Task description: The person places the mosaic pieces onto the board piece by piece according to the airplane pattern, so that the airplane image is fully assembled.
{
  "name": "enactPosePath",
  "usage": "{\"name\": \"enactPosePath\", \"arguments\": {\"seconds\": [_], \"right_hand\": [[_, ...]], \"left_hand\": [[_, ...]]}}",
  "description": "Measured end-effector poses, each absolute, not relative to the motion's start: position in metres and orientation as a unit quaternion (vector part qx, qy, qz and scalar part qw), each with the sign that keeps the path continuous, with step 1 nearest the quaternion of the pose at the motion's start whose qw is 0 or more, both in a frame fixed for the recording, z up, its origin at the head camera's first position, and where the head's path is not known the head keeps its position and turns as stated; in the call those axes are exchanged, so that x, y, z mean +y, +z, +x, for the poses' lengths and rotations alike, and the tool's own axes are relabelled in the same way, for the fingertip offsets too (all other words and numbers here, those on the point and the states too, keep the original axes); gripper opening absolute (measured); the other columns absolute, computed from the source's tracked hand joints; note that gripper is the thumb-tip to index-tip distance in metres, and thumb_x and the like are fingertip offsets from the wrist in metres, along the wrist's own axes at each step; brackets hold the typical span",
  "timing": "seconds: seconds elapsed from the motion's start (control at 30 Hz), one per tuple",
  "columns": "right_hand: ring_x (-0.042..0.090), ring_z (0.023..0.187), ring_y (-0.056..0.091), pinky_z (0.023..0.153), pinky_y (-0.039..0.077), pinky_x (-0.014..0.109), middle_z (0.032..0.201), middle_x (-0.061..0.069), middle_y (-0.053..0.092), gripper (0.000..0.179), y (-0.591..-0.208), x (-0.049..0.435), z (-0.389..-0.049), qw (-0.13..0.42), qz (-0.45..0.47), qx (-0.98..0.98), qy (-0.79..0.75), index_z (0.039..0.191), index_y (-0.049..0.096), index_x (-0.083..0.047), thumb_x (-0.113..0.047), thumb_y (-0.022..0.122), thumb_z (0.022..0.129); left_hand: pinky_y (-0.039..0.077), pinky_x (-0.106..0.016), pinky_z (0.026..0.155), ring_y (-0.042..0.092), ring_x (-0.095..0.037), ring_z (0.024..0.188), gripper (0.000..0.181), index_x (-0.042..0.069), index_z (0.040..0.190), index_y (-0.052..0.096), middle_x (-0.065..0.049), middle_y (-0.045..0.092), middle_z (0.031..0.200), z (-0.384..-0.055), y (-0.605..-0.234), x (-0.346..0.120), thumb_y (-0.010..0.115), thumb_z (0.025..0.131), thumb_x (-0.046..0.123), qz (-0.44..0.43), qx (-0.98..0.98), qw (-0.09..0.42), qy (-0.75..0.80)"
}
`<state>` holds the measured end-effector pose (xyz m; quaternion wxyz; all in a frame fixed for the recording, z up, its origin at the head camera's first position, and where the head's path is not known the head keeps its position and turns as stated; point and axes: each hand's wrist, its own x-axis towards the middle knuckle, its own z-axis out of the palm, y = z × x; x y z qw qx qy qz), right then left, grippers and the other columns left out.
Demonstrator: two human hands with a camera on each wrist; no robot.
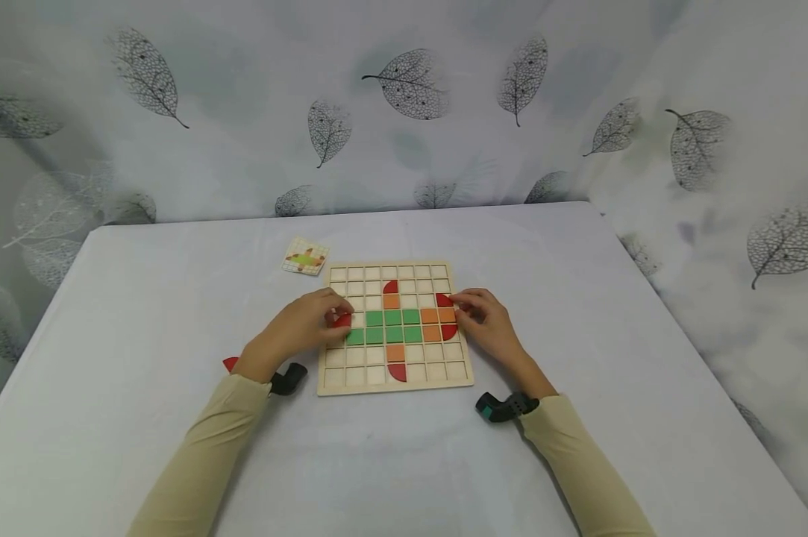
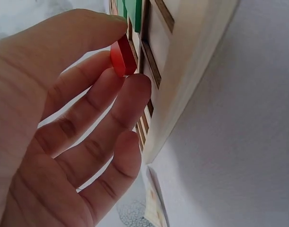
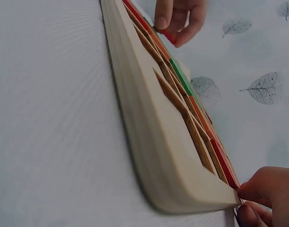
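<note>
My left hand [image 1: 304,321] pinches a red quarter-round tile [image 2: 124,57] between thumb and fingers, over the left side of the wooden grid board [image 1: 395,389]. At the opposite edge, my right hand [image 1: 489,325] holds the board's rim with thumb and fingertips, beside a red quarter-round tile [image 1: 443,300]. Green square tiles [image 1: 393,335] fill two rows across the middle. Orange squares [image 1: 430,316] lie to their right, with single ones above and below. More red quarter-rounds sit at the top [image 1: 391,286], bottom [image 1: 398,371] and right [image 1: 448,332].
A small pattern card [image 1: 305,256] lies behind the board's far left corner. Another red piece [image 1: 230,363] on the white-covered table [image 1: 404,470] is partly hidden by my left wrist. A leaf-print curtain [image 1: 242,112] hangs behind the table.
</note>
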<state>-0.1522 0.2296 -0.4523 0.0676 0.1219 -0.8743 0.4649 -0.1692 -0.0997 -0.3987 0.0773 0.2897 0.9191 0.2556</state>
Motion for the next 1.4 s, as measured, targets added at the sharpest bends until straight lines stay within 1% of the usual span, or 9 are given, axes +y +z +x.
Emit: {"name": "enactPosePath", "arguments": {"seconds": [0.1,0.23,0.33,0.47,0.63,0.97,1.1,1.4], "right_hand": [[0.026,0.092,0.058,0.078,0.047,0.021,0.119,0.019,0.058,0.027,-0.452,0.23,-0.152,0.068,0.123,-0.873,0.466,0.117,0.067,0.004,0.001,0.063,0.091],[0.027,0.092,0.058,0.079,0.047,0.022,0.118,0.019,0.059,0.027,-0.453,0.23,-0.153,0.071,0.128,-0.874,0.464,0.117,0.067,0.005,0.002,0.063,0.09],[0.026,0.092,0.058,0.079,0.047,0.022,0.118,0.019,0.059,0.027,-0.454,0.23,-0.153,0.073,0.129,-0.875,0.461,0.116,0.067,0.005,0.001,0.063,0.09],[0.025,0.093,0.058,0.079,0.047,0.02,0.118,0.019,0.059,0.027,-0.454,0.23,-0.153,0.07,0.125,-0.875,0.463,0.116,0.067,0.004,0.001,0.063,0.09],[0.024,0.094,0.057,0.079,0.045,0.017,0.118,0.018,0.058,0.026,-0.453,0.229,-0.153,0.063,0.119,-0.876,0.463,0.117,0.067,0.004,-0.001,0.062,0.091],[0.023,0.093,0.057,0.079,0.046,0.017,0.119,0.018,0.059,0.026,-0.452,0.228,-0.153,0.07,0.12,-0.874,0.466,0.116,0.067,0.004,0.0,0.063,0.091],[0.023,0.094,0.057,0.078,0.045,0.017,0.118,0.017,0.059,0.025,-0.451,0.228,-0.152,0.074,0.122,-0.873,0.466,0.115,0.068,0.004,0.0,0.063,0.091],[0.025,0.097,0.057,0.078,0.044,0.015,0.12,0.018,0.058,0.026,-0.451,0.227,-0.151,0.07,0.117,-0.873,0.469,0.116,0.068,0.004,0.001,0.063,0.091]], "left_hand": [[0.049,-0.032,0.073,0.056,-0.019,0.082,0.021,0.003,0.103,0.068,-0.006,0.06,0.092,-0.172,-0.4,-0.097,0.074,0.086,0.014,0.297,0.915,0.077,0.262],[0.05,-0.033,0.074,0.057,-0.019,0.082,0.015,-0.001,0.102,0.068,-0.007,0.062,0.091,-0.175,-0.4,-0.094,0.067,0.088,0.004,0.304,0.907,0.089,0.278],[0.05,-0.034,0.076,0.057,-0.02,0.083,0.015,-0.002,0.103,0.069,-0.008,0.064,0.092,-0.177,-0.4,-0.092,0.063,0.089,0.001,0.305,0.905,0.096,0.281],[0.051,-0.034,0.077,0.059,-0.02,0.085,0.015,-0.001,0.103,0.069,-0.009,0.064,0.095,-0.177,-0.401,-0.093,0.065,0.089,0.003,0.303,0.905,0.102,0.282],[0.053,-0.035,0.08,0.061,-0.019,0.088,0.017,-0.001,0.104,0.069,-0.008,0.067,0.097,-0.178,-0.402,-0.094,0.068,0.089,0.005,0.301,0.897,0.123,0.3],[0.052,-0.033,0.079,0.06,-0.018,0.087,0.018,-0.001,0.107,0.069,-0.008,0.067,0.1,-0.176,-0.401,-0.096,0.067,0.09,0.005,0.314,0.893,0.128,0.296],[0.052,-0.033,0.079,0.059,-0.018,0.087,0.018,-0.001,0.107,0.07,-0.008,0.067,0.1,-0.174,-0.401,-0.099,0.066,0.091,0.006,0.313,0.894,0.123,0.296],[0.051,-0.035,0.081,0.06,-0.017,0.086,0.014,0.001,0.101,0.071,-0.004,0.066,0.094,-0.166,-0.403,-0.111,0.066,0.091,0.009,0.323,0.901,0.081,0.278]]}}
